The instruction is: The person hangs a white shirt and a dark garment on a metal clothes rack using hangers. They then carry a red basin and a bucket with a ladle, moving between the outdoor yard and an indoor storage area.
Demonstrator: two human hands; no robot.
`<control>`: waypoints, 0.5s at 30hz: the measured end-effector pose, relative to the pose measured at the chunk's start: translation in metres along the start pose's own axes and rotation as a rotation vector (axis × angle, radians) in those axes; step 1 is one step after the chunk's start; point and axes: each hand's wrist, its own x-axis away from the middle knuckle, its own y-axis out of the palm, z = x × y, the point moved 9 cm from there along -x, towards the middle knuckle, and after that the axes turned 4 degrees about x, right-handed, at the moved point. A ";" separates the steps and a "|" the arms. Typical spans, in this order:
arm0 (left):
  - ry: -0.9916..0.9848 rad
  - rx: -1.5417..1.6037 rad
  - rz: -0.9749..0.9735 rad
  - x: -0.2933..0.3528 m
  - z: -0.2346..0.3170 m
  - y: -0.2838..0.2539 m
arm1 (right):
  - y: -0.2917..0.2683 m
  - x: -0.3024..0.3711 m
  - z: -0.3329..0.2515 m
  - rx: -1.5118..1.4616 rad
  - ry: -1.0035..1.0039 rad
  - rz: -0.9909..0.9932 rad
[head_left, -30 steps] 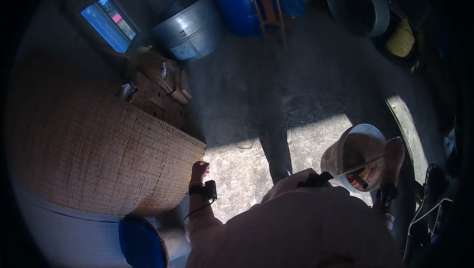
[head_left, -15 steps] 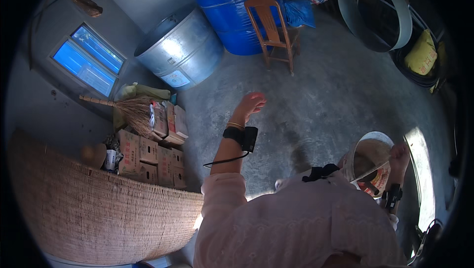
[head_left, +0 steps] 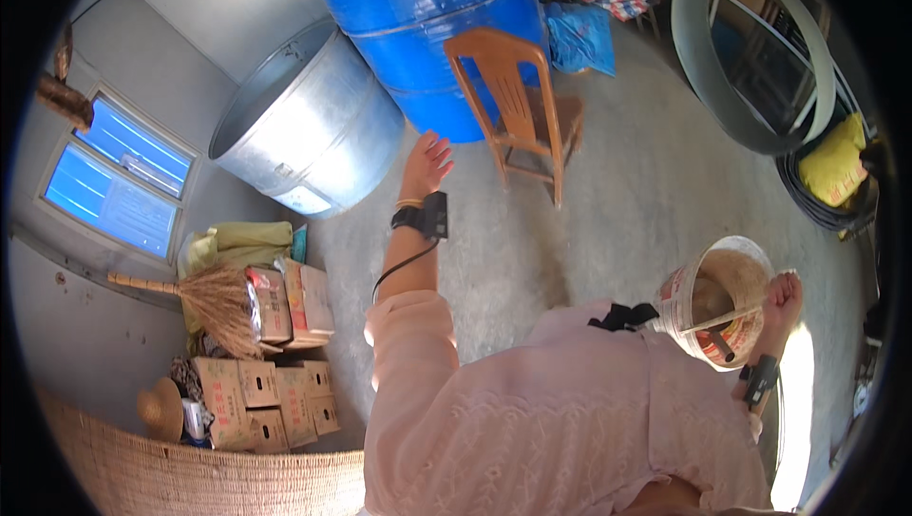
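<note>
My right hand (head_left: 782, 299) is closed around the handle of a white bucket (head_left: 673, 299) with red printing, hanging at my right side. A pale handle (head_left: 722, 320) runs across the bucket's mouth to my fingers. Inside the bucket lie a round brownish thing and a short dark rod (head_left: 723, 347); their kinds are unclear. My left hand (head_left: 429, 162) is held out ahead, empty, its fingers loosely bent and apart. It appears nearest to the silver metal bin and the wooden chair (head_left: 518, 88), touching neither.
Ahead stand a silver metal bin (head_left: 332, 126) and a large blue drum (head_left: 427, 36). On the left are cartons (head_left: 224, 402), a straw broom (head_left: 223, 302) and a woven mat (head_left: 237, 478). A metal hoop (head_left: 698, 69) and yellow sack (head_left: 828, 172) are at right.
The chair, bin and cartons sit lower in the picture, and the scene is brighter. My left hand has shifted left and forward in view. My right hand keeps its grip on the bucket.
</note>
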 end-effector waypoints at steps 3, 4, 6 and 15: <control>-0.078 0.031 -0.044 -0.116 0.014 0.059 | 0.028 -0.073 0.024 0.038 -0.002 -0.015; -0.087 0.011 0.008 -0.155 0.015 0.070 | 0.035 -0.097 0.031 0.039 -0.001 0.003; -0.081 -0.018 0.094 -0.234 0.017 0.077 | 0.048 -0.151 0.047 0.038 0.022 0.028; -0.075 -0.048 0.283 -0.444 -0.008 -0.009 | 0.102 -0.402 0.146 0.011 0.246 0.058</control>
